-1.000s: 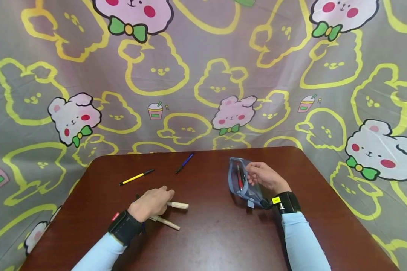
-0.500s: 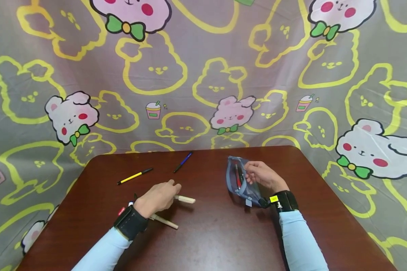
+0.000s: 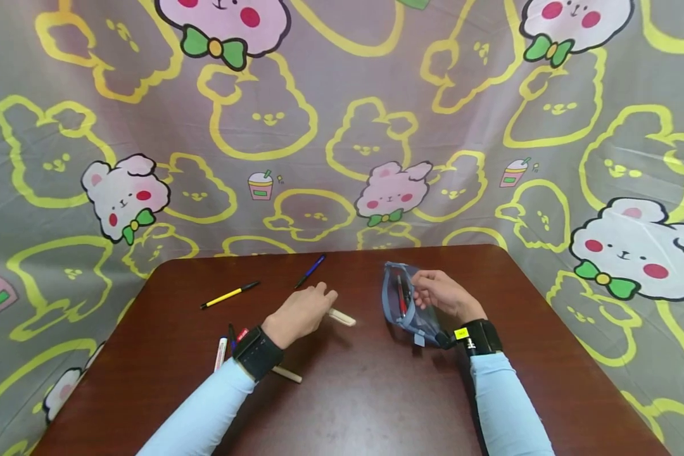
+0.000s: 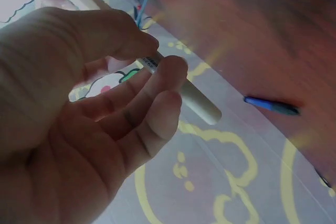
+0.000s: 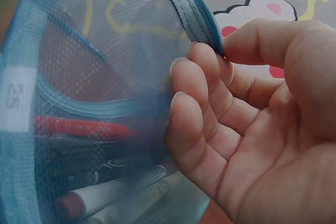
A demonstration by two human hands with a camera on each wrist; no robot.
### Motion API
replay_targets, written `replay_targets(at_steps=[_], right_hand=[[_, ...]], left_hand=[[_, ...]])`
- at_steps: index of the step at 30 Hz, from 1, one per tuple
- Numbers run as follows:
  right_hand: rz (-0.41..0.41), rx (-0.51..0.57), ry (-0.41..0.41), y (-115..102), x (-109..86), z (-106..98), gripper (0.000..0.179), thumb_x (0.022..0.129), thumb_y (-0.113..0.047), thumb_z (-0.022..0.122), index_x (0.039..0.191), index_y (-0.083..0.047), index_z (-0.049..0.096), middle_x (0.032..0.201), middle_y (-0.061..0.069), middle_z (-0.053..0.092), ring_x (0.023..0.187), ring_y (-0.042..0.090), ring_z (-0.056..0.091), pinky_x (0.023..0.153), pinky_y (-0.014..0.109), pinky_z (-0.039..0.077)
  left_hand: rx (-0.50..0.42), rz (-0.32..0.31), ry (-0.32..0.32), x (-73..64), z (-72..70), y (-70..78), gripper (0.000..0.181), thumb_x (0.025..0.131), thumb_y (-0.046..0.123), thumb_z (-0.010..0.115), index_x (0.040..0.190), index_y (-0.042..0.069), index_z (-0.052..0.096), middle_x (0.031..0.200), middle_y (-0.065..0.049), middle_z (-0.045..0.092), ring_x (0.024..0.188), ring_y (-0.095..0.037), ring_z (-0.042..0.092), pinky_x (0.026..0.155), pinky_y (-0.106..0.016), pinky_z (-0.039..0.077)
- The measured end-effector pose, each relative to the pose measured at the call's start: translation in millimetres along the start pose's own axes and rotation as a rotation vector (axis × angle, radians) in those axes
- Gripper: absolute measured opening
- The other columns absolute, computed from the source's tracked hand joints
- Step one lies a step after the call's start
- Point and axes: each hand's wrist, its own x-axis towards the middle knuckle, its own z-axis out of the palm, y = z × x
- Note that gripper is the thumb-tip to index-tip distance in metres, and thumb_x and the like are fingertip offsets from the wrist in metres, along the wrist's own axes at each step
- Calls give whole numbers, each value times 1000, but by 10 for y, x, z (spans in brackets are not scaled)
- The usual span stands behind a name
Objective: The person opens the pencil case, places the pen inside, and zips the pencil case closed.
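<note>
My left hand [image 3: 299,315] pinches a cream pen [image 3: 342,317] between thumb and fingers, over the middle of the table. In the left wrist view this cream pen [image 4: 202,103] slants through the fingertips, its far end partly behind the hand. My right hand [image 3: 444,294] pinches the zip edge of a blue mesh pencil case [image 5: 202,11], whose mouth gapes toward the left. Inside the case lie a red pen [image 5: 79,128], a white marker with a dark red end [image 5: 100,198] and other dark pens, partly blurred by the mesh.
Beyond the left hand lie a yellow pen [image 3: 230,295] with black ends and a blue pen [image 3: 310,271]. Beside the left forearm are a white marker [image 3: 221,353], a dark pen [image 3: 232,334] and another cream pen [image 3: 287,374], partly covered. A patterned cloth [image 3: 319,126] hangs behind the table.
My left hand has carried the cream pen rightward and away from me, closer to the pencil case. A white marker now shows beside the forearm. The right hand keeps its hold.
</note>
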Motion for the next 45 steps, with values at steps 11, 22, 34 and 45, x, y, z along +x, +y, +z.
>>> replay_targets(at_steps=[11, 22, 34, 45], right_hand=[[22, 5, 13, -6, 5, 9, 15, 100, -15, 51, 95, -2, 57, 74, 6, 56, 63, 17, 58, 58, 26, 53], [20, -9, 15, -63, -44, 52, 18, 102, -16, 50, 98, 1, 56, 76, 7, 56, 64, 17, 59, 59, 27, 54], [30, -20, 18, -75, -86, 42, 17, 102, -9, 46, 102, 5, 54, 76, 7, 55, 65, 19, 58, 60, 27, 53], [24, -7, 57, -15, -40, 18, 14, 100, -14, 49, 96, -2, 57, 73, 5, 56, 62, 16, 58, 57, 26, 53]], left_hand=[[-39, 37, 89, 425, 46, 139, 27, 88, 12, 71, 107, 9, 53, 91, -9, 53, 67, -18, 57, 53, -26, 50], [-91, 70, 176, 685, 219, 124, 28, 88, 13, 71, 108, 11, 51, 92, -7, 51, 72, -18, 59, 58, -27, 53], [-181, 89, 179, 841, 347, 205, 29, 86, 10, 72, 107, 11, 53, 94, -4, 49, 81, -16, 55, 69, -27, 53], [-155, 120, 173, 1007, 427, 265, 22, 90, 12, 66, 110, 12, 56, 98, -4, 52, 86, -16, 56, 74, -29, 53]])
